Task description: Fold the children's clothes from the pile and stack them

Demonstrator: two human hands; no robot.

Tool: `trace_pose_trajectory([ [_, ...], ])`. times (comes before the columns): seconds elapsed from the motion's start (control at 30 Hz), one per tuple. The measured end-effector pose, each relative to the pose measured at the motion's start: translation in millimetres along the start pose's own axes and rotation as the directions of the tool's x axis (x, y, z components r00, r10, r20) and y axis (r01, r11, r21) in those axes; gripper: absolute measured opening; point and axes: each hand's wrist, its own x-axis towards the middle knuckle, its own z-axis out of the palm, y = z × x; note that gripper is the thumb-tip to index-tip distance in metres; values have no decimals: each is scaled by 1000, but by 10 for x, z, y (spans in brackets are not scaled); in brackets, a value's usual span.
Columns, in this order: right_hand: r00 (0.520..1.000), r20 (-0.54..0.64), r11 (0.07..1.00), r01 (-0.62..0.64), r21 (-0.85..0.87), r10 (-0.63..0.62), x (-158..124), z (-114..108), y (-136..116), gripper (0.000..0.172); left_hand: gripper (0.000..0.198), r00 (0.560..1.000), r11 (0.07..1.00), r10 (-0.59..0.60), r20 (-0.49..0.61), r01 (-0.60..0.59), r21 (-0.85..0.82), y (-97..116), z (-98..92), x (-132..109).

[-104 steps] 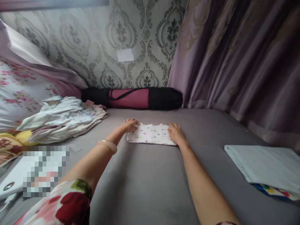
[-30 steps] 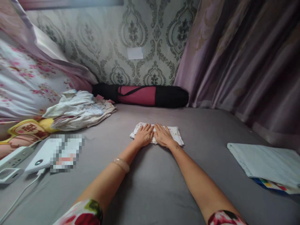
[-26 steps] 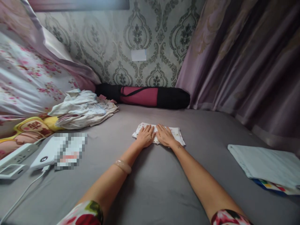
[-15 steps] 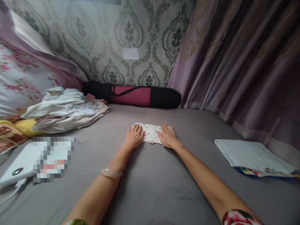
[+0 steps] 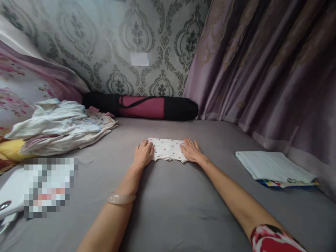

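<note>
A small white cloth with a dotted print [image 5: 168, 149] lies folded flat on the grey bed sheet [image 5: 168, 196]. At its left edge rests my left hand [image 5: 144, 153], palm down, with a pale bangle on the wrist. My right hand [image 5: 191, 149] lies on the cloth's right edge, its fingers spread. Neither hand grips anything. The lower edge of the cloth is slightly wavy.
A crumpled heap of clothes [image 5: 63, 122] lies at the left, with a white device and cable [image 5: 15, 192] nearer. Behind is a long black and maroon bag [image 5: 141, 106] against the wall. Folded light cloth [image 5: 275, 166] lies at the right, by the curtain.
My left hand has slid outward to the left edge of the cloth, and my right hand slightly outward, so more of the print shows. The view has turned slightly right.
</note>
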Motion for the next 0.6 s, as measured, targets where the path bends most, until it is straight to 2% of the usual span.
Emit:
trace_pose_trajectory([
  [0.2, 1000, -4, 1000, 1, 23, -1, 24, 114, 122, 73, 32, 1000, 999, 11, -12, -12, -51, -88, 50, 40],
  [0.3, 1000, 31, 1000, -3, 3, 3, 46, 67, 115, 72, 35, 998, 993, 14, -63, -22, -118, -159, 106, 91],
  [0.43, 999, 51, 999, -12, -33, 14, 55, -99, -39, 68, 39, 989, 976, -45, -140, 13, -217, -235, 158, 153],
  [0.6, 995, -25, 994, 99, 39, -98, 68, -114, -323, 65, 38, 982, 957, -91, -166, 40, -287, -262, 143, 169],
])
